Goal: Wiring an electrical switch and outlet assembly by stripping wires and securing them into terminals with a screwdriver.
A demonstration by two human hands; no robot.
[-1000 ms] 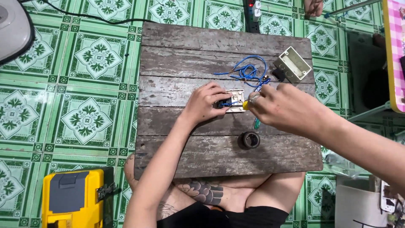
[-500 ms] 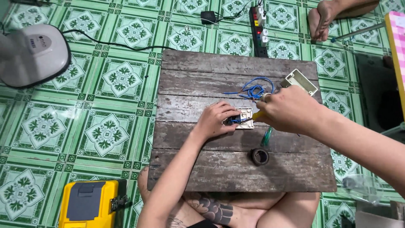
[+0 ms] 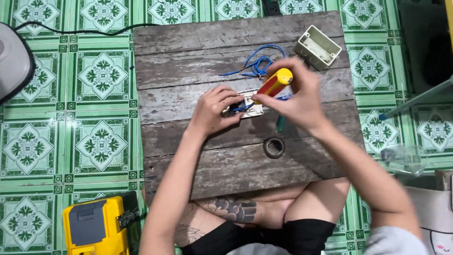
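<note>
**Two hands at a small white fitting on a wooden board**

Nearest the camera, the person's crossed legs sit under the near edge of a weathered wooden board (image 3: 188, 160), with a yellow tool case (image 3: 94, 226) on the green patterned tile floor (image 3: 47, 141) to the left. A little further up the board lies a roll of black tape (image 3: 274, 147), just beside the right forearm.

At the middle of the board the left hand (image 3: 212, 111) curls over a white switch plate (image 3: 252, 109), fingers pressed down on its left end — pinning it flat against the wood. The right hand (image 3: 297, 97) closes around a screwdriver (image 3: 272, 85) with a red and yellow handle, held slanted, its lower end pointing down at the plate between the two hands. A green-handled tool (image 3: 281, 123) peeks out below the right hand.

Beyond the hands, loose blue wires (image 3: 257, 63) coil on the board, running toward the plate. Further still, near the board's far right corner, lies an open white box (image 3: 317, 47) — well apart from the plate.
</note>
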